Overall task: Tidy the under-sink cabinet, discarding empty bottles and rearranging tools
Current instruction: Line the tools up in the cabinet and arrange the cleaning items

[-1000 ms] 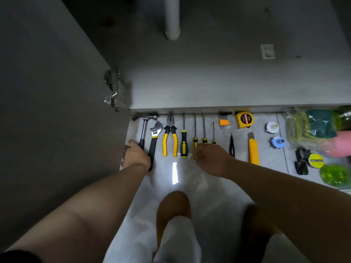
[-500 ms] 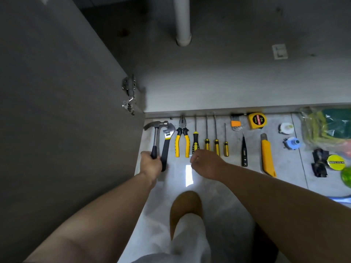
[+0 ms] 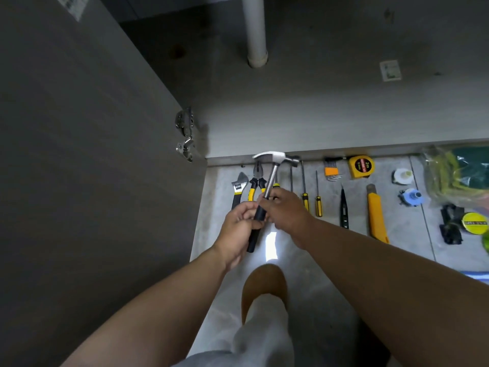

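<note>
A claw hammer (image 3: 275,165) with a steel head and black grip is lifted off the floor, its head up near the cabinet's front edge. My left hand (image 3: 239,226) grips the lower handle and my right hand (image 3: 287,207) holds the shaft just above it. On the tiled floor below lie an adjustable wrench (image 3: 238,190), yellow-handled pliers (image 3: 255,185), several yellow-and-black screwdrivers (image 3: 318,205), a black probe tool (image 3: 343,207) and a yellow utility knife (image 3: 375,213). The hands hide parts of the pliers and some screwdrivers.
The open cabinet door (image 3: 92,154) stands at the left with its hinge (image 3: 185,133). A white drain pipe (image 3: 255,30) hangs in the bare cabinet. Hex keys (image 3: 332,172), a tape measure (image 3: 361,166), tape rolls (image 3: 411,197), a bag of sponges (image 3: 457,173) lie rightward. My knee (image 3: 264,287) is below.
My left hand lifted the hammer off the floor and swung it rightward over the pliers. My right hand moved in and took hold of its shaft.
</note>
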Tool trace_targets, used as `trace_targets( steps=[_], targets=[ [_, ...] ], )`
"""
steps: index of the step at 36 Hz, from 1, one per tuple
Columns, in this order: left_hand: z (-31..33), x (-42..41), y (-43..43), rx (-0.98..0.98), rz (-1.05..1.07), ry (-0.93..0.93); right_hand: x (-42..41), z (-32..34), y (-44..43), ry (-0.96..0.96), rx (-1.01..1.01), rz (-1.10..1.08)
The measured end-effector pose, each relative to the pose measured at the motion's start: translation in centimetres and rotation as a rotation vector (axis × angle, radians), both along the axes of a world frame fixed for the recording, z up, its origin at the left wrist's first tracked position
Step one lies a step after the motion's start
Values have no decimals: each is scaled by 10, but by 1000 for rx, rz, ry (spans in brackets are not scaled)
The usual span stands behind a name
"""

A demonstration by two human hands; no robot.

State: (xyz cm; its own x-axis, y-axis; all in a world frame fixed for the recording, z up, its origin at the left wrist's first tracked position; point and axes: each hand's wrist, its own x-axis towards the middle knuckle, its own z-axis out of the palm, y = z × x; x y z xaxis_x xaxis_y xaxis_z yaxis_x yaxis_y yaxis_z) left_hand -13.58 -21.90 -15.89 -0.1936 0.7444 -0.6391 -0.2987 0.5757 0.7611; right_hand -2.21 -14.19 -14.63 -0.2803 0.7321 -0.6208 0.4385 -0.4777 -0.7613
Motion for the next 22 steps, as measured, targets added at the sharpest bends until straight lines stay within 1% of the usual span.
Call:
trace_targets(
  steps=[3,4,5,6,9,10,11,13,15,18,20,22],
  targets=[
    [-1,1,3,-1,-21,-44,1,-3,6,5,-9,-99],
    [-2,-1,3,-18,-2,-41,2,-3,6,24,-27,-117],
    [-4,-4,5,-43,34,3,3,-4,7,39,-46,-123],
    [-9,-8,6,-76,81,93,4,-5,7,49,-60,-123],
    [-30,-23,8,-185,204,459,8,-8,8,55,-84,-126],
    [-36,-29,8,-212,187,554,10,-8,8,52,-88,-126],
    [-42,-36,8,-248,127,636,11,-8,8,50,-91,-125],
    [-52,-46,8,-331,-51,765,14,-8,8,46,-92,-117],
    [-59,-51,7,-377,-179,820,15,-7,8,56,-99,-112],
    [-63,-49,7,-373,-283,930,14,-6,8,74,-115,-123],
    [-64,-48,8,-395,-325,983,13,-6,8,79,-116,-119],
    [-64,-50,9,-446,-319,961,11,-6,7,78,-113,-103]
  ],
)
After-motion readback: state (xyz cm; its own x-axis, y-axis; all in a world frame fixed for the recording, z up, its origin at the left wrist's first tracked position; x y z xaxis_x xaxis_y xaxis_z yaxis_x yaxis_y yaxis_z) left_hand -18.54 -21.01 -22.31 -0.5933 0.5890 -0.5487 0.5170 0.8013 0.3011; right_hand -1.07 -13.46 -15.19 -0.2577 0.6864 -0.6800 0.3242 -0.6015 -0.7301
